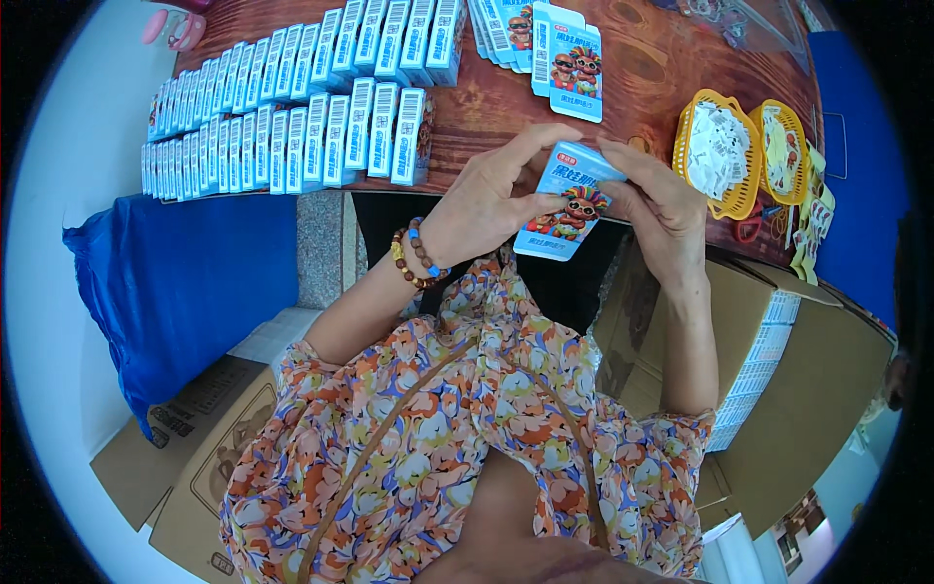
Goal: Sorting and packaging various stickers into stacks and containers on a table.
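A small light-blue carton (556, 238) with cartoon figures on its front is held between my hands, just over the table's near edge. My left hand (486, 200) grips its left side, thumb across the front. On the other side, my right hand (664, 209) has its fingers bent around the upper right edge, with the fingertips at the top end. Beyond them lies a flat, unfolded carton (576, 68) of the same print, beside a small stack of flat cartons (501, 34).
Two long rows of standing blue cartons (321, 136) fill the table's left side. At right are a yellow basket (684, 131) of white paper slips, a smaller yellow basket (800, 122) and red-handled scissors (747, 230). An open cardboard box (827, 389) stands below right; blue cloth (195, 282) hangs at left.
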`<action>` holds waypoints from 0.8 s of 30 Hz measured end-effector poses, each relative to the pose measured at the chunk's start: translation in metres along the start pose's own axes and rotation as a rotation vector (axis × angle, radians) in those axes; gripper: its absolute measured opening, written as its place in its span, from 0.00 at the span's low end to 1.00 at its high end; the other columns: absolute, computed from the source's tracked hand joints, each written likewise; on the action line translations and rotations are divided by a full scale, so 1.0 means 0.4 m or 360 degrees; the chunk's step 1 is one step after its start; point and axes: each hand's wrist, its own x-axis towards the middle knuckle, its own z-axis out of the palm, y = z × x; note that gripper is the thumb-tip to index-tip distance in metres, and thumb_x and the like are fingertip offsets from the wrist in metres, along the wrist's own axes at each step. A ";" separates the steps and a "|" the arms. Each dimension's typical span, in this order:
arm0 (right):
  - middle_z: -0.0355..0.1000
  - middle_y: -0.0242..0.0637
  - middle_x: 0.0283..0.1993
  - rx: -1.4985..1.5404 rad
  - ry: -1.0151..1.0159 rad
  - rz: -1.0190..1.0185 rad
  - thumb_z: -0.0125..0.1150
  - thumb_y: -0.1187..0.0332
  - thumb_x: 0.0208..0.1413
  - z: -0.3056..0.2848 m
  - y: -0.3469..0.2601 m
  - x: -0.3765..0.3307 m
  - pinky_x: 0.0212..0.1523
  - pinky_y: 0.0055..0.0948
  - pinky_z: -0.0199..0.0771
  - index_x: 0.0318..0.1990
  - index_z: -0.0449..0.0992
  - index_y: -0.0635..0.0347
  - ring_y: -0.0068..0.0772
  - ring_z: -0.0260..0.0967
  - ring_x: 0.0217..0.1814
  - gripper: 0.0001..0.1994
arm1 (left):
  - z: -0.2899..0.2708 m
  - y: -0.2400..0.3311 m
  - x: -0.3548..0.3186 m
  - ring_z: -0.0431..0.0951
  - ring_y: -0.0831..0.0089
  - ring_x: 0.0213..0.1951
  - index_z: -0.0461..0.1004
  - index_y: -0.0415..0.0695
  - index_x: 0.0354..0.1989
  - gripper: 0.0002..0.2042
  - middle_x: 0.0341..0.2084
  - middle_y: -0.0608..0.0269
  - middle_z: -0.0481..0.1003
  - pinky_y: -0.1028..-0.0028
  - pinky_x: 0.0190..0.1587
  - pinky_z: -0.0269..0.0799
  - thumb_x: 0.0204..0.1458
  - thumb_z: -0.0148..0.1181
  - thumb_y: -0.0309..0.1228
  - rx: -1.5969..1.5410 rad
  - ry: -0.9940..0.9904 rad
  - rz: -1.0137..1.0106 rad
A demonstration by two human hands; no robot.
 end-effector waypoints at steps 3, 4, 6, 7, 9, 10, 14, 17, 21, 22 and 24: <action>0.77 0.41 0.54 0.0107 -0.0091 0.0003 0.62 0.82 0.55 -0.012 0.012 0.008 0.53 0.27 0.76 0.51 0.80 0.64 0.34 0.77 0.52 0.15 | -0.007 -0.015 0.007 0.80 0.67 0.48 0.68 0.46 0.60 0.26 0.48 0.58 0.78 0.67 0.51 0.75 0.50 0.65 0.23 0.0125 -0.0018 0.0105; 0.77 0.41 0.54 0.0103 -0.0091 0.0003 0.62 0.82 0.55 -0.016 0.014 0.013 0.53 0.27 0.76 0.51 0.80 0.64 0.34 0.77 0.52 0.15 | -0.010 -0.021 0.010 0.80 0.67 0.48 0.69 0.45 0.58 0.25 0.48 0.58 0.78 0.67 0.51 0.75 0.49 0.65 0.23 0.0215 -0.0026 0.0168; 0.77 0.40 0.53 0.0320 -0.0206 0.0111 0.62 0.82 0.54 -0.023 0.017 0.027 0.55 0.29 0.74 0.50 0.80 0.64 0.35 0.76 0.53 0.15 | -0.006 -0.022 0.011 0.80 0.66 0.48 0.70 0.44 0.57 0.24 0.47 0.58 0.78 0.67 0.51 0.75 0.49 0.65 0.24 0.0145 0.0008 0.0129; 0.77 0.40 0.53 0.0314 -0.0210 0.0092 0.62 0.82 0.54 -0.022 0.009 0.033 0.55 0.29 0.74 0.50 0.80 0.64 0.35 0.76 0.53 0.15 | -0.005 -0.018 0.010 0.80 0.66 0.48 0.71 0.44 0.55 0.23 0.46 0.58 0.78 0.67 0.51 0.75 0.49 0.65 0.24 0.0078 0.0042 0.0090; 0.77 0.40 0.53 0.0184 -0.0202 0.0109 0.63 0.82 0.53 -0.016 -0.014 0.042 0.55 0.29 0.72 0.50 0.79 0.64 0.33 0.75 0.53 0.16 | -0.013 0.015 0.005 0.81 0.66 0.46 0.71 0.43 0.55 0.22 0.44 0.57 0.78 0.67 0.50 0.75 0.49 0.65 0.24 0.0321 0.0092 0.0150; 0.77 0.39 0.51 0.0185 -0.0198 0.0161 0.64 0.81 0.51 -0.009 0.007 0.035 0.53 0.28 0.72 0.51 0.78 0.65 0.32 0.74 0.52 0.17 | -0.015 0.034 0.010 0.81 0.66 0.45 0.71 0.43 0.54 0.22 0.42 0.56 0.78 0.67 0.49 0.75 0.48 0.65 0.24 0.0548 0.0128 0.0204; 0.79 0.39 0.46 0.1219 0.0389 0.0822 0.57 0.78 0.61 -0.010 0.017 0.034 0.47 0.27 0.77 0.52 0.77 0.67 0.27 0.77 0.44 0.13 | -0.020 0.060 0.015 0.81 0.76 0.41 0.58 0.44 0.68 0.31 0.36 0.58 0.78 0.73 0.43 0.76 0.56 0.62 0.26 -0.0153 0.0174 -0.0047; 0.77 0.35 0.51 0.1847 0.0512 0.0845 0.58 0.69 0.63 -0.006 0.043 0.062 0.50 0.26 0.76 0.56 0.73 0.66 0.24 0.75 0.49 0.17 | -0.024 0.103 0.017 0.76 0.64 0.55 0.51 0.41 0.73 0.37 0.54 0.47 0.73 0.66 0.56 0.73 0.55 0.63 0.27 0.0084 0.0424 0.0087; 0.77 0.39 0.50 0.1919 0.0113 0.1110 0.56 0.70 0.64 0.098 -0.064 0.147 0.44 0.27 0.82 0.53 0.73 0.64 0.27 0.78 0.45 0.13 | -0.022 0.048 0.031 0.46 0.43 0.72 0.48 0.37 0.72 0.51 0.70 0.43 0.51 0.54 0.72 0.46 0.42 0.74 0.40 0.0781 0.0641 0.0658; 0.77 0.37 0.49 0.2129 -0.0158 0.1136 0.56 0.71 0.64 0.101 -0.071 0.172 0.44 0.27 0.81 0.52 0.74 0.62 0.25 0.77 0.43 0.12 | -0.034 0.064 0.030 0.56 0.52 0.69 0.52 0.36 0.70 0.46 0.65 0.46 0.57 0.58 0.69 0.54 0.45 0.72 0.39 0.0666 0.0767 0.0631; 0.77 0.33 0.43 0.1712 -0.0445 0.1023 0.58 0.68 0.64 0.076 -0.129 0.250 0.42 0.23 0.77 0.51 0.76 0.62 0.22 0.76 0.42 0.12 | -0.086 0.074 0.036 0.58 0.54 0.69 0.59 0.38 0.65 0.44 0.62 0.49 0.60 0.58 0.68 0.56 0.39 0.78 0.35 0.0650 0.0918 0.0840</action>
